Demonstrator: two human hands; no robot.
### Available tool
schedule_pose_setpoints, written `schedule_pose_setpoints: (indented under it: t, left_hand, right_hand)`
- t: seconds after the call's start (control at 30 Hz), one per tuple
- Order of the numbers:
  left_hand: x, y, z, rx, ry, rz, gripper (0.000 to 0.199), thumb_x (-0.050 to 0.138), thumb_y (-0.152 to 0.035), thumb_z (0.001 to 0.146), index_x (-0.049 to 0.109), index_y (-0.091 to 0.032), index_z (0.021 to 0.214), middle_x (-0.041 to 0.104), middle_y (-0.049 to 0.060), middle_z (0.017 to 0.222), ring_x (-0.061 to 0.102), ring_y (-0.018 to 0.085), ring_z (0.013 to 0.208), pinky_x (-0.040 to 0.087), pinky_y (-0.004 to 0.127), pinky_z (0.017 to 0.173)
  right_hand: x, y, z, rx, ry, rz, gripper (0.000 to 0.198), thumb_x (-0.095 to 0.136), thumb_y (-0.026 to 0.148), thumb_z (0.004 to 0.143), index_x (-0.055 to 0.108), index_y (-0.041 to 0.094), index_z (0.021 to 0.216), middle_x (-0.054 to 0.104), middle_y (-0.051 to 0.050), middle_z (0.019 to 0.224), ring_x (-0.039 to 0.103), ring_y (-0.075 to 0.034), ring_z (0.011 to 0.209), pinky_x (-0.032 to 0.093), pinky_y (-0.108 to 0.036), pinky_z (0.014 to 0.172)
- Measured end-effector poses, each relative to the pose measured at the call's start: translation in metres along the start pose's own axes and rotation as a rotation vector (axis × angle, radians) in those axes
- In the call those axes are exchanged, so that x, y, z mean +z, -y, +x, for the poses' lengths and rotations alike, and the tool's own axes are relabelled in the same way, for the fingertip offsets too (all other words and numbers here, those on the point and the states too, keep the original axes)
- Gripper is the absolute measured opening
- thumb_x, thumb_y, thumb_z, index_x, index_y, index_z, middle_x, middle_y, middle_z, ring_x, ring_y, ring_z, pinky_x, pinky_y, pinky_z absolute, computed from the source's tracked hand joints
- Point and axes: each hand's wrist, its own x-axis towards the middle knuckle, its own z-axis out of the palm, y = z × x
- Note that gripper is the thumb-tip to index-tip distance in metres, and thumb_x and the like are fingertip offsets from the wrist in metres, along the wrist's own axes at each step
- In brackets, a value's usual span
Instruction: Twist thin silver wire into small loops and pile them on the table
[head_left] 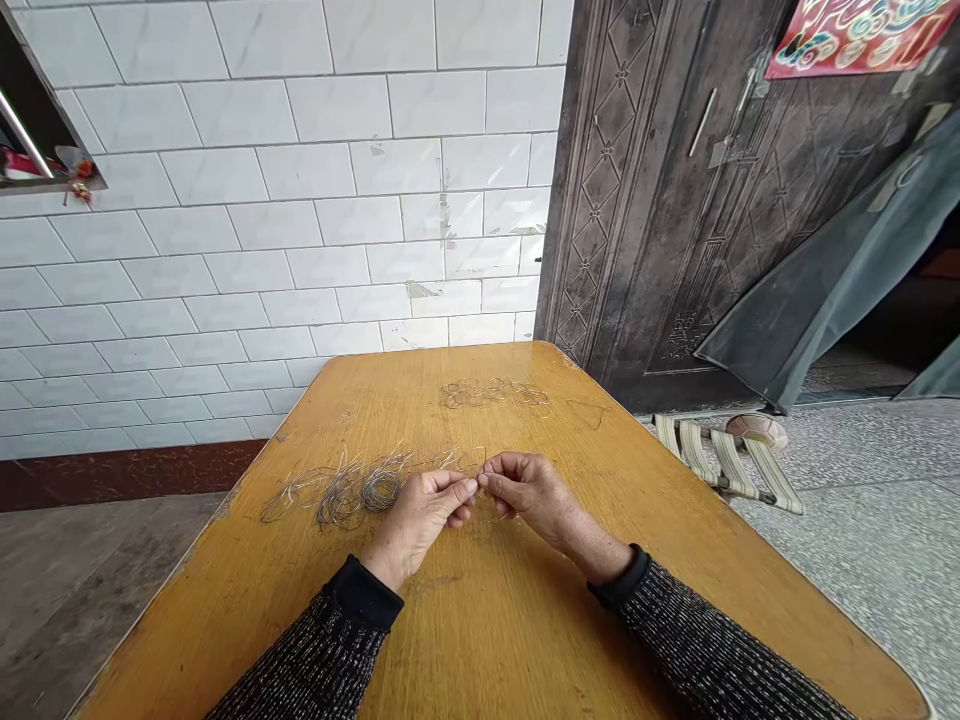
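My left hand point(431, 515) and my right hand point(529, 492) meet over the middle of the wooden table point(480, 620). Thumb and forefinger of each are pinched together, the tips almost touching, on a thin wire point(474, 462) that loops up behind the fingers. Just left of my left hand lies a tangled pile of grey wire point(341, 497), with loose ends sticking up. A tighter wire coil point(381, 488) sits at its right side, partly behind my left hand. Farther back, several thin wire rings point(495, 393) lie in a row.
A white tiled wall point(300, 230) stands behind the table, with a dark carved door point(667, 230) to its right. Right of the table, a low folding stool with striped straps point(727, 460) and a ball point(757, 431) are on the floor. A grey curtain point(840, 280) hangs at the doorway.
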Motion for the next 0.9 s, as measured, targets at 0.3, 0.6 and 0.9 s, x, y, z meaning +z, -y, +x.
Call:
schedule_pose_setpoints:
  t: [0.3,0.6,0.9]
  left_hand:
    - [-0.007,-0.017,-0.002,0.337,-0.251,0.352,0.023,0.060,-0.034,0.071,0.064,-0.018,0.087,0.063,0.004,0.078,0.057,0.014,0.070,0.044,0.023,0.060]
    - [-0.010,-0.015,0.002,0.294,-0.240,0.364,0.016,0.053,-0.027,0.075,0.064,-0.018,0.082,0.063,0.001,0.060,0.058,0.012,0.052,0.047,0.024,0.053]
    - [-0.008,-0.011,0.005,0.194,-0.249,0.024,0.010,0.061,-0.025,0.069,0.063,-0.017,0.072,0.063,0.002,0.064,0.060,0.014,0.057,0.048,0.026,0.055]
  right_hand:
    - [-0.003,-0.006,0.002,0.030,-0.013,-0.250,0.016,0.053,0.023,0.068,0.046,0.016,0.055,0.040,0.007,0.044,0.033,-0.004,0.037,0.025,-0.019,0.038]
    - [-0.004,-0.003,-0.001,0.052,0.068,-0.089,0.017,0.058,0.030,0.067,0.049,0.016,0.061,0.046,0.005,0.050,0.041,-0.006,0.043,0.031,-0.018,0.042]
    - [-0.003,0.001,-0.004,0.106,0.098,0.128,0.030,0.065,0.041,0.063,0.054,0.014,0.059,0.052,0.003,0.049,0.045,-0.005,0.043,0.038,-0.019,0.046]
